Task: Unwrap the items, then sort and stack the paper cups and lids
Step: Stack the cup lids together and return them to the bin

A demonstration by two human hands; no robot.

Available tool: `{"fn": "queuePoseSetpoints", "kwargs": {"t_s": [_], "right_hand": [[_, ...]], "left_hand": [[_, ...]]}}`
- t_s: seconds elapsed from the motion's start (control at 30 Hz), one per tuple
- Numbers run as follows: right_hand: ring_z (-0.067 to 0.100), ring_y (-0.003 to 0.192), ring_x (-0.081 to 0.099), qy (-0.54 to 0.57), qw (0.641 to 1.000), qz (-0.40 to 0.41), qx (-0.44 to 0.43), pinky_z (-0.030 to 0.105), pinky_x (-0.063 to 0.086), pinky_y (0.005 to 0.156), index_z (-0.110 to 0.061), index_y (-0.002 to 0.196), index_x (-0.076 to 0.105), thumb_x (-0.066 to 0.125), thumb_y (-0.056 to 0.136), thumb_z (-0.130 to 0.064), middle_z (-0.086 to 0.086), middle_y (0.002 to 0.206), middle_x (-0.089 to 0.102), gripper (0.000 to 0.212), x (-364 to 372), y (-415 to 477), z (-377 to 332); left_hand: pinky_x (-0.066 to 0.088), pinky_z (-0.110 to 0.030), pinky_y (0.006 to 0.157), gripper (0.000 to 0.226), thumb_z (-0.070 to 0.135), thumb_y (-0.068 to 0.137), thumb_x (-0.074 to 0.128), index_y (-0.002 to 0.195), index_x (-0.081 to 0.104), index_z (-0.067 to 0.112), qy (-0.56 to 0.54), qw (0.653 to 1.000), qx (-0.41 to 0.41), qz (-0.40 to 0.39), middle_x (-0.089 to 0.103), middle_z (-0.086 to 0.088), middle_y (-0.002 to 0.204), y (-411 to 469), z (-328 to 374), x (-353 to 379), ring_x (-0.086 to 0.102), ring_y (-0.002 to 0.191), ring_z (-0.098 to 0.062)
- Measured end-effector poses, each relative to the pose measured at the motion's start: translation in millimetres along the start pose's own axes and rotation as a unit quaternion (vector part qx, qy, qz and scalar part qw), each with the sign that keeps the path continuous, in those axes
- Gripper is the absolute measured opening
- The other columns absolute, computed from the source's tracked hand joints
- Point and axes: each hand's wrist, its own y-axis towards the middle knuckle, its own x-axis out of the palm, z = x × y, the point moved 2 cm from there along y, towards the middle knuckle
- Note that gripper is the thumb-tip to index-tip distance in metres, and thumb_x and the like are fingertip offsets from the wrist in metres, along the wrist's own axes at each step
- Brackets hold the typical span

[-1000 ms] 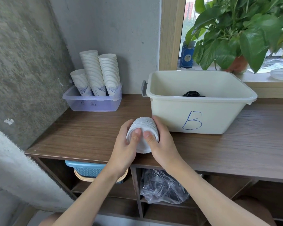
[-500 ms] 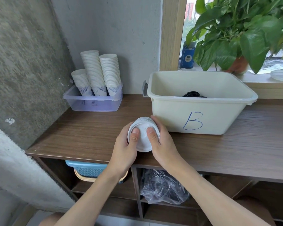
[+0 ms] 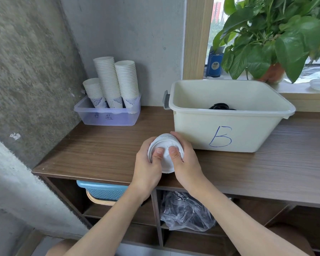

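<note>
At centre frame I see my left grip [image 3: 148, 163] and right grip [image 3: 187, 163] both curled round a stack of white lids [image 3: 165, 145], thumbs on its top, over the wooden surface [image 3: 100, 154] just beside the cream bin [image 3: 251, 130] marked B, with paper cups [image 3: 116, 80] stacked in a clear tub [image 3: 107, 119] at upper left.

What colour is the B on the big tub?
Blue B on the cream tub; head view.

Bare wooden counter [image 3: 103, 145] lies open between clear tub [image 3: 107, 117] and cream bin [image 3: 229, 130].
</note>
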Motion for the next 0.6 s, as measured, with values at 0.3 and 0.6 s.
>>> {"fn": "queuePoseSetpoints", "kwargs": {"t_s": [0.3, 0.6], "right_hand": [[0.007, 0.116, 0.052, -0.019, 0.999, 0.016, -0.022, 0.026, 0.039, 0.104, -0.024, 0.128, 0.054, 0.049, 0.087, -0.039, 0.001, 0.126, 0.056, 0.043, -4.5, 1.3, -0.1], [-0.012, 0.124, 0.041, 0.007, 0.999, -0.033, -0.008, 0.013, 0.032, 0.105, -0.028, 0.139, 0.04, 0.055, 0.09, -0.05, -0.016, 0.138, 0.047, 0.055, -5.8, -0.5, -6.8]], "left_hand": [[0.047, -0.013, 0.081, 0.03, 0.031, 0.095, 0.055, 0.121, 0.058, 0.016, 0.002, 1.0, 0.004, -0.024, 0.068, 0.007, 0.107, -2.7, 2.7, -1.2, 0.064, 0.097, -0.001], [0.048, -0.045, 0.102, 0.051, 0.046, 0.091, 0.056, 0.129, 0.059, 0.012, -0.086, 0.996, 0.004, -0.029, 0.068, -0.007, 0.122, -3.1, 3.3, -9.0, 0.063, 0.116, -0.023]]}}
